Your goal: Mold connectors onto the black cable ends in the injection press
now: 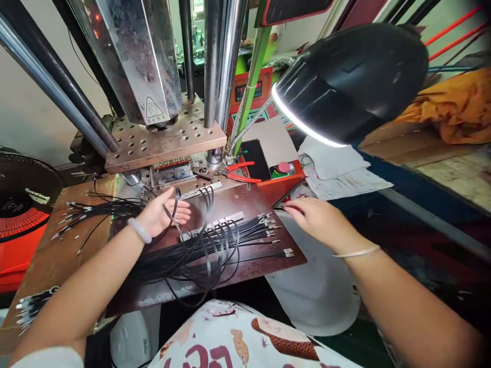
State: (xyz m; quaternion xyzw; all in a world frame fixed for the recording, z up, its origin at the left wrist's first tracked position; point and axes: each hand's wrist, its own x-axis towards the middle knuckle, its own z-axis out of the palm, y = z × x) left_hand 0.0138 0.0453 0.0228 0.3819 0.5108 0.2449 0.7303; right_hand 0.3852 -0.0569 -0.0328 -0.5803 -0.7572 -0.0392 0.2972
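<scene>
My left hand (169, 212), palm turned up, has a black cable (175, 207) running between its thumb and fingers. Just beyond it lies a metal strip (199, 190) with cable ends set along it. A second metal strip (231, 219), closer to me, carries a row of looped cables. Beside that strip a bundle of black cables (172, 258) with metal connectors (268, 223) stretches over the brown plate (268, 258). Off the plate's right edge, my right hand (314, 220) is closed with a thin dark thing poking out of its fingers; its kind is hidden.
A press with a thick drilled plate (169, 148) stands over a metal fixture (172, 173). Red-handled pliers (243, 172), a phone (256, 159) and a red button (283, 167) are behind. A black lamp (353, 82) overhangs the right; a fan (23, 199) stands left.
</scene>
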